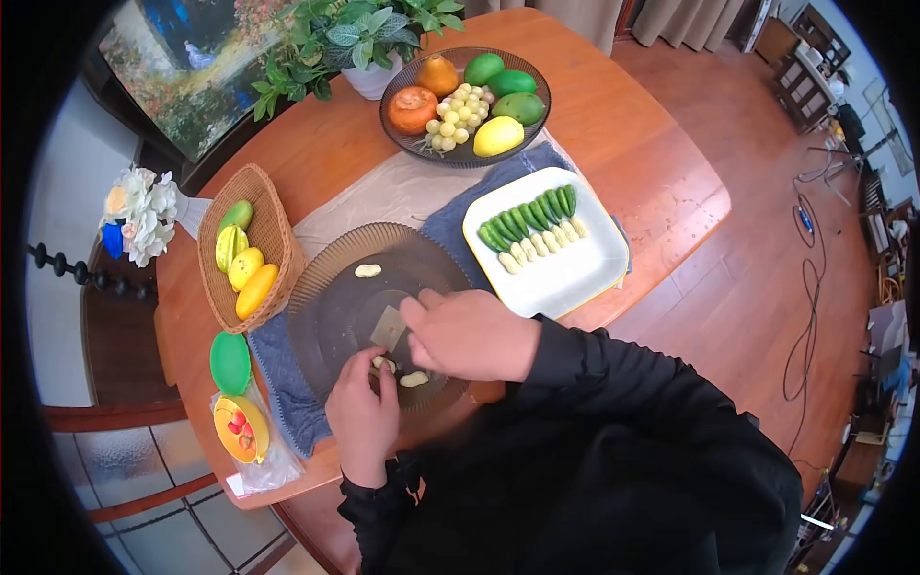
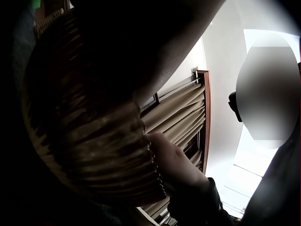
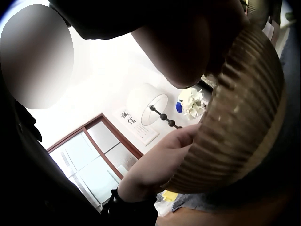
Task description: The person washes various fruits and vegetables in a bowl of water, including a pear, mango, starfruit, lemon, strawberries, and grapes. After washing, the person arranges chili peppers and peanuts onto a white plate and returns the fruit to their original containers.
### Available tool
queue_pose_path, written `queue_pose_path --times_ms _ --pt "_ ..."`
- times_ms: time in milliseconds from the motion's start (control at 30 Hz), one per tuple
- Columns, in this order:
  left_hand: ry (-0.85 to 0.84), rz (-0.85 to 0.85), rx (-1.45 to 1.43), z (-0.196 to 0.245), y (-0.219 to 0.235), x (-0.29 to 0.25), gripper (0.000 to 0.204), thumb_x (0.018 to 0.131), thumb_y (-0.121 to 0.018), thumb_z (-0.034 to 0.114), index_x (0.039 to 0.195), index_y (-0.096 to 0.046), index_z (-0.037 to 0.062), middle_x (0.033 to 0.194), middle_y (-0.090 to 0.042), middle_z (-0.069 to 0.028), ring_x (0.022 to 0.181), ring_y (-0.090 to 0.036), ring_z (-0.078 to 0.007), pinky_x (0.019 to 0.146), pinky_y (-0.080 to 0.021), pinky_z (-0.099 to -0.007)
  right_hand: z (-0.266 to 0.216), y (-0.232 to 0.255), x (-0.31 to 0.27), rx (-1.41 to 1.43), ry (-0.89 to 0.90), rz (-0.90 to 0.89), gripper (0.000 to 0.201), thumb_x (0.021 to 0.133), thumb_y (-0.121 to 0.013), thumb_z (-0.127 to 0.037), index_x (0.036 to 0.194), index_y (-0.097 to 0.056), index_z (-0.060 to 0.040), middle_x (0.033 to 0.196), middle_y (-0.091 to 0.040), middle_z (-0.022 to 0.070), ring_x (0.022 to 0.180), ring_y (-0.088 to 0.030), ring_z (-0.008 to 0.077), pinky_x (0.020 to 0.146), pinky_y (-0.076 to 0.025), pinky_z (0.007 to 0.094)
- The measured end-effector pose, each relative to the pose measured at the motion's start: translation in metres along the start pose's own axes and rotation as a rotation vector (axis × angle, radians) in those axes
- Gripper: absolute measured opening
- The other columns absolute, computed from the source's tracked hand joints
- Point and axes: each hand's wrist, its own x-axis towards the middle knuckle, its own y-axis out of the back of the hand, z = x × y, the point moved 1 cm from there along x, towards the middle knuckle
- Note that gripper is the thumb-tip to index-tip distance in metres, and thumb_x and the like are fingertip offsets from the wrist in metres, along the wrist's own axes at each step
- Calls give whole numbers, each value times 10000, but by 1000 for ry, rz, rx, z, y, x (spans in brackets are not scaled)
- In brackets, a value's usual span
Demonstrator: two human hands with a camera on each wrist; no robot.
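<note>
A large ribbed, see-through brown bowl [image 1: 316,297] stands before the person, and both hands are over it. The left hand [image 1: 366,412] pinches a pale peanut [image 1: 384,365] between thumb and fingers, low in the bowl. Curled fingers of the right hand [image 1: 474,335] hold a flat, pale rectangular piece [image 1: 388,328] that slants down close to that peanut; its grip end is hidden by the hand. One loose peanut [image 1: 368,271] lies toward the bowl's far side, another peanut [image 1: 414,379] on the near side. Both wrist views mostly show the bowl's ribbed outer wall [image 2: 108,155].
Right of the bowl, a white tray [image 1: 589,264] holds a row of green peppers [image 1: 527,216] and a row of peanuts [image 1: 544,244]. A fruit bowl [image 1: 465,158] stands behind. At left are a wicker basket [image 1: 216,278], a green lid [image 1: 230,362] and a yellow bowl [image 1: 226,441].
</note>
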Motion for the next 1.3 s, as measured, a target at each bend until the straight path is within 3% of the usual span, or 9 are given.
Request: queue_pose_path --times_ms 100,167,233,300,367,500,733,1033,1300 --pt "9 -5 -4 1 2 -1 165 1024 -690 146 1170 -754 104 1044 -775 -128 793 -766 -311 730 -590 -435 14 12 -5 124 6 9 202 1093 -579 -188 1158 -561 2 1037 -647 224 911 -714 438 780 -587 495" --pt "13 -8 0 1 1 0 164 1027 -688 146 1171 -753 104 1040 -774 -125 786 -765 -307 728 -590 -435 18 26 -7 192 199 186 153 1096 -564 -120 1177 -548 7 1119 -582 217 1023 -658 431 888 -558 483" --pt "12 -6 3 0 1 0 164 1031 -687 149 1175 -751 103 1022 -772 -118 769 -762 -297 722 -589 -434 28 38 -10 261 181 178 122 1113 -540 -99 1191 -550 -5 1148 -539 200 1074 -609 421 941 -528 481" --pt "9 0 -4 1 1 0 166 1032 -686 149 1177 -750 103 1018 -771 -116 763 -761 -292 719 -588 -433 39 48 -16 284 52 222 153 1087 -547 -90 1146 -572 49 1102 -571 201 1106 -555 382 949 -522 468" --pt "9 6 -12 2 2 -1 167 1032 -686 150 1180 -749 103 1014 -770 -114 758 -759 -288 717 -587 -431 60 53 -26 210 8 189 163 1138 -547 -151 1225 -556 -14 1188 -549 207 1109 -617 444 971 -516 496" --pt "15 -4 -13 2 3 -1 170 1031 -687 147 1183 -749 104 1016 -769 -112 756 -756 -280 714 -583 -426 91 48 -47 216 -300 141 242 1135 -593 -205 1240 -564 12 1272 -630 265 1198 -639 455 1014 -507 501" --pt "-1 0 -13 1 2 -1 182 1025 -694 144 1193 -748 99 1014 -767 -115 755 -752 -280 712 -580 -426 105 27 -68 203 -465 152 355 991 -819 -163 1185 -571 1 927 -738 207 896 -730 449 819 -564 474" --pt "13 -13 -12 1 2 0 186 1031 -689 150 1200 -747 100 1009 -766 -117 752 -749 -282 709 -577 -427 103 26 -62 174 -488 86 299 979 -806 -217 998 -602 0 875 -717 240 856 -703 459 779 -541 496" --pt "15 -13 -17 2 2 0 184 1031 -687 149 1197 -749 99 1004 -769 -117 751 -752 -282 704 -576 -426 109 27 -71 186 -468 147 210 998 -744 -185 1033 -667 7 916 -750 223 896 -731 431 810 -561 473"
